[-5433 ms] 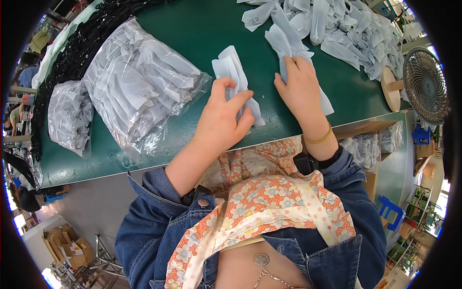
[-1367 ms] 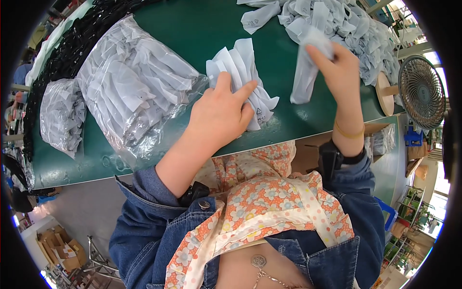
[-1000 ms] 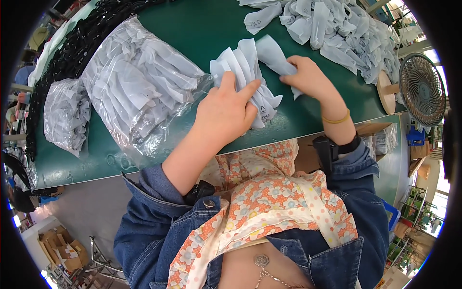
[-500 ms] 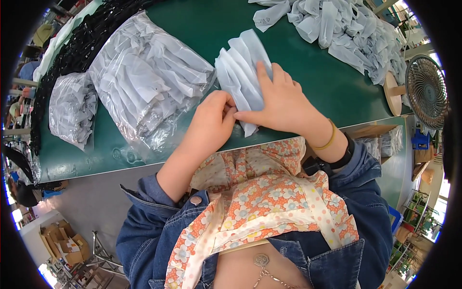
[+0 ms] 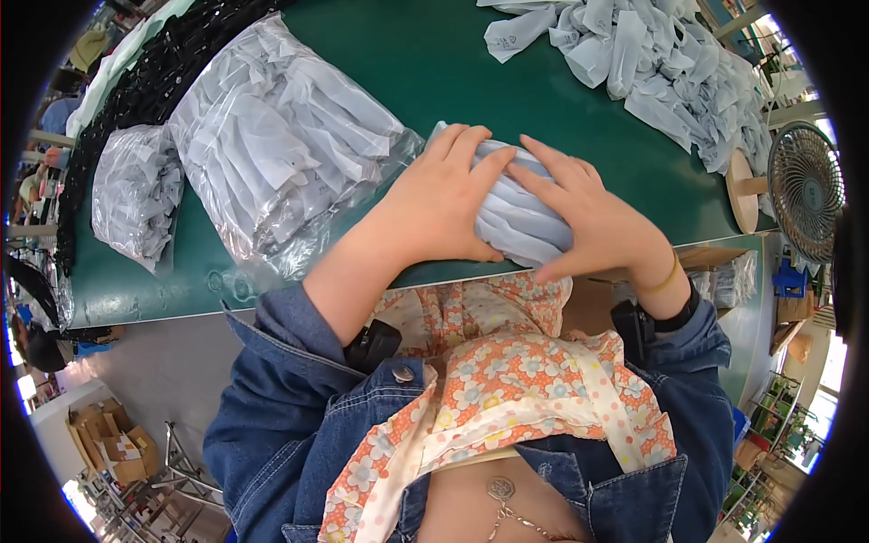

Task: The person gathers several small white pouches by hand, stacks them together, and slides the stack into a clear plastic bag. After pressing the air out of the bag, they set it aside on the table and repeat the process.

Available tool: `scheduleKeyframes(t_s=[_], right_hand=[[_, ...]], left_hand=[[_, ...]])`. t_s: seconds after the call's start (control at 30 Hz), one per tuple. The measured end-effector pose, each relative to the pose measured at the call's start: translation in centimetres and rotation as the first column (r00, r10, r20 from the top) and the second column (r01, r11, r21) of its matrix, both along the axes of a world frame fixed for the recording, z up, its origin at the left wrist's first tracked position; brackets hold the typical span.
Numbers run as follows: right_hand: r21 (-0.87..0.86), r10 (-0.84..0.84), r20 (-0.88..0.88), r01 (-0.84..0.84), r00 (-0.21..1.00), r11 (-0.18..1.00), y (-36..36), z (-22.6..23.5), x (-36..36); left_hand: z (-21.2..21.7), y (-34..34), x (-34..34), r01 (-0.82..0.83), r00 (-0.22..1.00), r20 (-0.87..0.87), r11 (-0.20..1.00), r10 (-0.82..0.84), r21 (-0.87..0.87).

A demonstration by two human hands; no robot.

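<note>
A bundle of pale, frosted packets [image 5: 523, 217] stands in a row at the near edge of the green table [image 5: 398, 63]. My left hand [image 5: 442, 201] wraps its left side, fingers over the top and thumb low near the table edge. From the right, my right hand [image 5: 597, 215] grips the same bundle, its fingertips meeting those of the left. What the packets contain cannot be made out. Left of my hands lies a large clear plastic bag [image 5: 281, 149] full of similar packets, its loose end reaching toward my left wrist.
A smaller filled bag [image 5: 136, 195] lies at the far left, beside a long heap of black strap-like pieces [image 5: 167, 86]. Loose pale packets [image 5: 647, 77] are piled at the back right. A fan [image 5: 804, 190] stands at the right edge. Cardboard boxes [image 5: 127, 448] sit on the floor.
My left hand has moved from the bundle's lower corner up around its left side. The packets, fanned and leaning before, are now squeezed together, lower and further right, between both hands.
</note>
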State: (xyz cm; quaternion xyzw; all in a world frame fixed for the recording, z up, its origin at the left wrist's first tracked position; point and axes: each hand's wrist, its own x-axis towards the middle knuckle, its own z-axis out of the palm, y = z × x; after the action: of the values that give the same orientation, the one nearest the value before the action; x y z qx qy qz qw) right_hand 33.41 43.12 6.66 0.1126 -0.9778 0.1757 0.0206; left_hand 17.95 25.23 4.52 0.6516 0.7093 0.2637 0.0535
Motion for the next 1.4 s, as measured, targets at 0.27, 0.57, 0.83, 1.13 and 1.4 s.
scheduleKeyframes(t_s=[0.27,0.57,0.83,1.13,1.4], right_hand=[[-0.138,-0.104,-0.062,0.095,0.993,0.986,-0.2,-1.4,0.0],[-0.140,-0.047,-0.216,0.017,0.975,0.990,-0.4,-2.3,-1.4],[-0.256,-0.130,-0.216,0.072,0.968,0.964,-0.3,-2.7,-0.5],[-0.117,0.107,-0.490,-0.187,0.865,0.975,-10.1,-0.4,-6.5],[-0.278,-0.487,-0.456,0.401,0.745,0.873,-14.3,-0.9,-19.1]], left_hand=[[-0.4,-0.4,0.4,0.038,0.993,0.106,0.996,-0.046,0.083],[-1.0,0.0,0.3,-0.009,0.991,0.132,0.990,-0.010,0.138],[2.6,-6.4,2.1,-0.059,0.963,-0.230,0.943,0.141,0.329],[5.1,-12.4,-3.0,-0.535,0.816,-0.121,0.817,0.566,0.214],[6.4,-9.0,-1.0,-0.489,0.775,-0.182,0.757,0.605,0.432]])
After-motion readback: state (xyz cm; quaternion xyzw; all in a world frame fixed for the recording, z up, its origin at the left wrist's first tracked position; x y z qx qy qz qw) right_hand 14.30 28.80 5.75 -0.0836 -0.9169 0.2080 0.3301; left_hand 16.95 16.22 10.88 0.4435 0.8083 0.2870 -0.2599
